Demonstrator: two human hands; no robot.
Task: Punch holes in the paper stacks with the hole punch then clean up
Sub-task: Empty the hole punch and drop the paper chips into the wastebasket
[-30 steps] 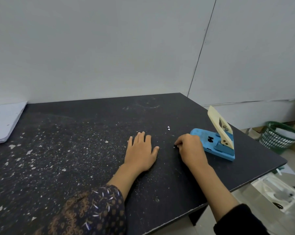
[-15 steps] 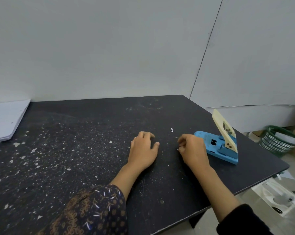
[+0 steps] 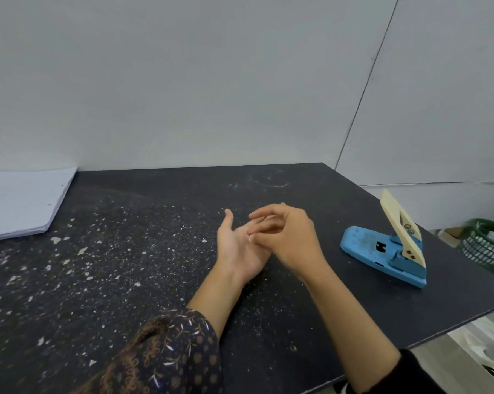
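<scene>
The black, scuffed desk (image 3: 297, 322) fills most of what I can see from here, set against a plain grey wall. On its far left corner lies a stack of white paper sheets (image 3: 18, 203), holes already showing along its right edge. Off the desk to the right stands a green mesh basket (image 3: 487, 245). On the right side of the desk sits the blue hole punch (image 3: 382, 251), its cream lever (image 3: 400, 226) tilted up, with nothing under it.

The left hand (image 3: 237, 248) lies palm up in the middle, its grip spread and cupped. The right hand (image 3: 291, 240) hovers over it, fingertips bunched and touching the palm. I cannot tell whether that grip pinches a scrap or nothing.

Small white paper flecks (image 3: 82, 251) litter the left half of the desk, thickest on the near left.

Punching looks finished, and this seems to be the clean-up. Those flecks will be feather-light, clingy and easily scattered, so sweeping them with the hand's edge into the cupped palm should beat pinching them singly. The punch looks hard and stiff, best lifted by its blue base, not the lever.
</scene>
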